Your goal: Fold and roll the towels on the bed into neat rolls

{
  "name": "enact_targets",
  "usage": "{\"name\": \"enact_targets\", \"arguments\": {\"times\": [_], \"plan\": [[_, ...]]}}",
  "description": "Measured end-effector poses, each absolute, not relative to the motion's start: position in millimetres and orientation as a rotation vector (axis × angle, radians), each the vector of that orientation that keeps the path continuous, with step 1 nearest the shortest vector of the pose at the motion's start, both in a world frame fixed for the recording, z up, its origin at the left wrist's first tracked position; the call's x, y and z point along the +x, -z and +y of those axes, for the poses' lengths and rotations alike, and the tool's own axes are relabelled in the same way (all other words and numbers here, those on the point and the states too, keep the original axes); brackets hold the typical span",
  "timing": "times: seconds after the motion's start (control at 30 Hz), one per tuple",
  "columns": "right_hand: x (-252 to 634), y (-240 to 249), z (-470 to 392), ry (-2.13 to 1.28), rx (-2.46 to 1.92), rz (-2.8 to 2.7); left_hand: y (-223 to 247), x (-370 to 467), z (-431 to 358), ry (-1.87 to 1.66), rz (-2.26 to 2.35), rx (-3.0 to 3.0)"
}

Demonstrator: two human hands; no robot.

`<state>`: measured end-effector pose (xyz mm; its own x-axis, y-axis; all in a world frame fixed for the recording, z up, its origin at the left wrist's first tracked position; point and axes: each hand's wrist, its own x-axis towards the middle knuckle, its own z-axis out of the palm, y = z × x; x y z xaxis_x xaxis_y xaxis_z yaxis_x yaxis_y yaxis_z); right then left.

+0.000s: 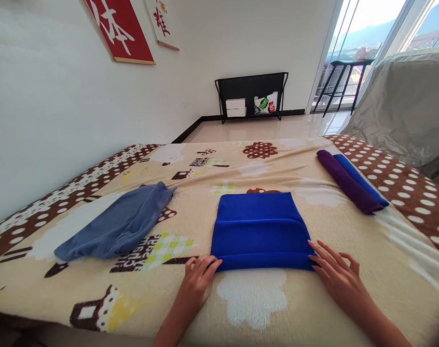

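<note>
A bright blue cloth (259,231) lies flat on the patterned blanket (190,308), its near edge folded over into a narrow band. At the left end of that band, my left hand (201,274) has its fingers bent and pressed together on the cloth's corner. My right hand (337,265) touches the right end with fingers stretched and somewhat apart. To the left lies a loosely folded grey-blue cloth (121,221). Two rolled cloths, one purple (346,183) and one blue (364,183), rest side by side at the right.
Beyond the bed stands a black rack (252,89) with white boxes and a printed bag. A black stool (344,79) is near the window. A grey cover (407,106) drapes something at the right. Scrolls hang on the left wall.
</note>
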<state>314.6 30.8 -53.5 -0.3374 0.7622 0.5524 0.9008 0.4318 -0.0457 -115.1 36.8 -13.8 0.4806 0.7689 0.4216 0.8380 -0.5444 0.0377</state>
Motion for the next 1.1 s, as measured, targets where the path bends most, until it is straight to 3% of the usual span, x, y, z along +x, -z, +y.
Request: {"name": "enact_targets", "arguments": {"times": [0.43, 0.77, 0.93, 1.1], "plan": [[317, 54, 47, 0.325, -1.528, -2.167, 11, -111, 52, 0.688, -1.703, -2.584], [324, 35, -2, 0.251, -1.501, -2.357, -11, -124, -1, 0.515, -1.616, -2.697], [252, 39, -4, 0.483, -1.532, -2.101, 17, -49, -3, 0.644, -1.688, -2.248], [194, 40, 0, 0.308, -1.241, -2.361, 24, 9, 6, 0.639, -1.399, -2.589]]}}
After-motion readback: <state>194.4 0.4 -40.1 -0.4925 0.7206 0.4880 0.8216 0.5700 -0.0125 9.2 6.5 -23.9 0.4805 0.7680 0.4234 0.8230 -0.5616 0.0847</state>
